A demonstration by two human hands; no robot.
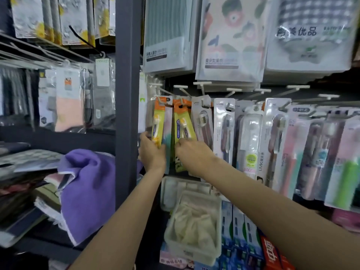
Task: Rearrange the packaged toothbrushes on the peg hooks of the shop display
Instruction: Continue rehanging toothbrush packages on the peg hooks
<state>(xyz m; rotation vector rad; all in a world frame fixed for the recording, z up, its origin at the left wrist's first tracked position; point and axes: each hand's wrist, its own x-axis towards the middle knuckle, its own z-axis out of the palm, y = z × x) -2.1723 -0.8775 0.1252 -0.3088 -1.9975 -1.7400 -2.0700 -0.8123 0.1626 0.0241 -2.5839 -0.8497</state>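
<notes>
Two yellow-and-orange toothbrush packs hang side by side on peg hooks at the left end of the display. My left hand [152, 152] grips the lower part of the left pack [158, 121]. My right hand [191, 154] pinches the lower part of the right pack [183, 125]. Both packs still hang from their white hooks [163, 99]. To the right runs a row of clear and pink toothbrush packs [253, 137] on further hooks. Several empty hooks [202, 83] stick out above the row.
A grey upright post [127, 94] stands just left of the packs. Packaged towels [229, 39] hang above. Below sit a clear plastic bin [192, 223] and boxed goods [241, 240]. A purple towel [87, 191] lies on the left shelf.
</notes>
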